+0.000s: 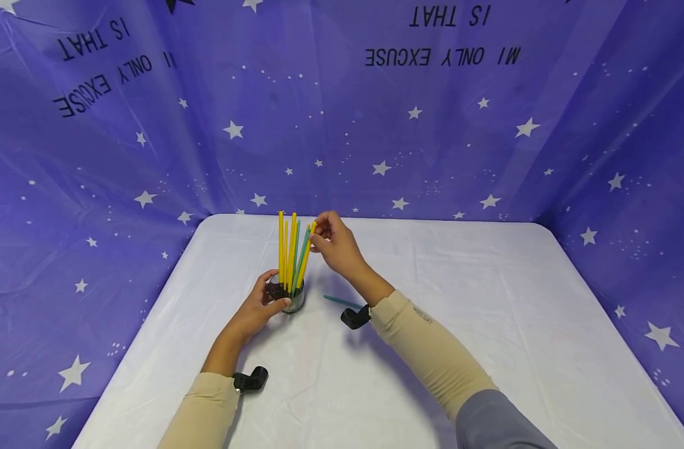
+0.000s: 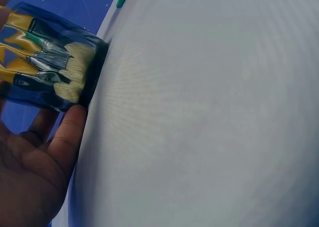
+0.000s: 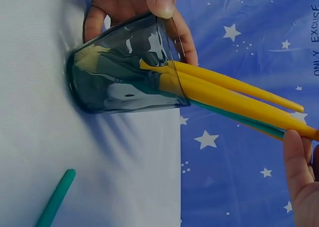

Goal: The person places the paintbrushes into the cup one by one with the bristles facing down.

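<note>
A clear, dark-tinted glass [image 1: 298, 304] stands upright on the table, holding several yellow and green paintbrushes with their handles up. Pale bristles [image 2: 76, 71] show through its wall near the bottom in the left wrist view. My left hand [image 1: 252, 316] holds the glass from the left, thumb in front and fingers round the far side. Above the rim, my right hand [image 1: 338, 248] pinches the top end of a thick yellow paintbrush [image 3: 234, 103], whose bristle end is inside the glass. A green handle lies close beside that brush, near my right fingertips.
To the right of the glass, a green stick [image 1: 340, 301] lies on the white-covered table [image 1: 459, 324], partly hidden by the right wrist camera. Purple star-printed cloth [image 1: 330, 112] hangs behind the table's back edge and along both sides.
</note>
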Demonstrator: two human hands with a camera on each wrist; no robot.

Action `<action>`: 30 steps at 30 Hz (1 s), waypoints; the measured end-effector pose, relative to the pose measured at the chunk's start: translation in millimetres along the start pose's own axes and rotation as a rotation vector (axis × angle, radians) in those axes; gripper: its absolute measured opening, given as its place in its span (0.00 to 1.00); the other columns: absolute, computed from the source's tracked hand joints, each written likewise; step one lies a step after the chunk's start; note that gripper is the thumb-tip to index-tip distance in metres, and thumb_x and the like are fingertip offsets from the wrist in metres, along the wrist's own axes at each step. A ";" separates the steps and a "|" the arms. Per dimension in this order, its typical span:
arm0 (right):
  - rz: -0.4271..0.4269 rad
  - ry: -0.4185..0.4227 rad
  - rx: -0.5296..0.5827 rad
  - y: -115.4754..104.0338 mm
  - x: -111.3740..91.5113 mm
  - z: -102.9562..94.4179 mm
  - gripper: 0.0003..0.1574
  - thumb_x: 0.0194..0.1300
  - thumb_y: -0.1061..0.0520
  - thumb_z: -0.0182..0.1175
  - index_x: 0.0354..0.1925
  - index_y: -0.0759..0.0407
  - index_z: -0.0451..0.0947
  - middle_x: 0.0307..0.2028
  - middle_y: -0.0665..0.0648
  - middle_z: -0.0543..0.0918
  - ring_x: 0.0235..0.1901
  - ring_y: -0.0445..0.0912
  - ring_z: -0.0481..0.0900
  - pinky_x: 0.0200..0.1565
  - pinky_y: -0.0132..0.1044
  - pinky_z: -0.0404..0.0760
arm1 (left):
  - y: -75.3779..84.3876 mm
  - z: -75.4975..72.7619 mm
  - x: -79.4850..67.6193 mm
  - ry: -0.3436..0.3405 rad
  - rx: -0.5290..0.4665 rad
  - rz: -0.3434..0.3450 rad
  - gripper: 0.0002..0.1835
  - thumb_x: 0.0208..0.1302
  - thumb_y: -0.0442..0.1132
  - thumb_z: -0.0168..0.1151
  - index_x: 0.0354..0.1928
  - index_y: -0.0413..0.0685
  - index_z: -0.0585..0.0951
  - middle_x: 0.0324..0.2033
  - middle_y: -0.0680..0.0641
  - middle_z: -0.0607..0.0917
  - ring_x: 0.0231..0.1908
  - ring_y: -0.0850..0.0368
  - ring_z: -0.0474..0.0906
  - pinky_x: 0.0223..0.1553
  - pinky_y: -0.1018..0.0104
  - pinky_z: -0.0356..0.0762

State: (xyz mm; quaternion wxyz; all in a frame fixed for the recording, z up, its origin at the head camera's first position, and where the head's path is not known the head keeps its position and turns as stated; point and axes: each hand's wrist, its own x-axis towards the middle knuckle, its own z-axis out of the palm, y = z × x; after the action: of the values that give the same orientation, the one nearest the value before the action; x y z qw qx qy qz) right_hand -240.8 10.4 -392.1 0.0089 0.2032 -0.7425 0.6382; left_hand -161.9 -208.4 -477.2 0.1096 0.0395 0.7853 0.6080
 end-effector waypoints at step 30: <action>0.242 -0.365 -0.332 67.8 -27.0 -16.2 0.19 0.64 0.60 0.67 0.51 0.63 0.74 0.39 0.53 0.78 0.36 0.44 0.77 0.37 0.35 0.77 | 1.7 -0.7 -0.9 -0.012 -0.014 0.001 0.43 0.66 0.38 0.65 0.76 0.54 0.49 0.63 0.34 0.67 0.63 0.39 0.66 0.59 0.50 0.65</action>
State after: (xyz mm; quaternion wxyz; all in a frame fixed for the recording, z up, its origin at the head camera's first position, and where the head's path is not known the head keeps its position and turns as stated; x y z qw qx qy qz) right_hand -241.2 40.6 -460.4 -0.1682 0.2203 -0.8453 0.4568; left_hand -161.3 -208.7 -475.3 0.1146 0.0428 0.7804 0.6132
